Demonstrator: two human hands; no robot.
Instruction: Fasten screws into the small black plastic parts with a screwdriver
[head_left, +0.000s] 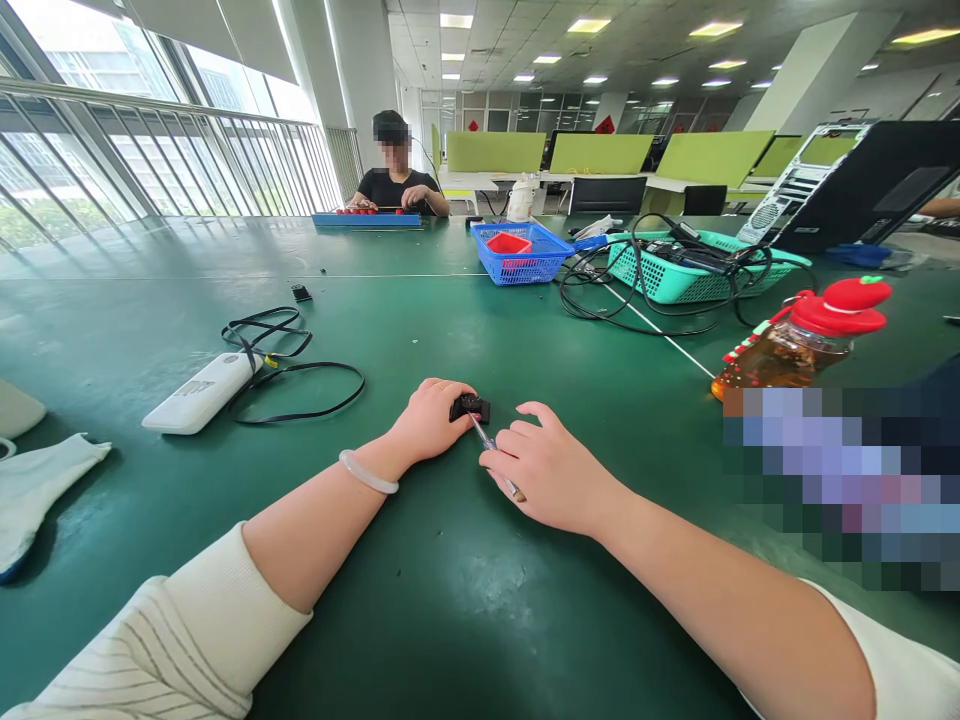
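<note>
My left hand is closed round a small black part and holds it on the green table. My right hand grips a thin screwdriver with a clear handle, slanting up and to the left. Its metal tip meets the black part beside my left fingertips. Fine detail on the black part is too small to tell.
To the left lie a white power bank with a black cable and a white glove. Farther off stand a blue basket and a teal basket with cables. A red-lidded bottle is at right; a person sits opposite.
</note>
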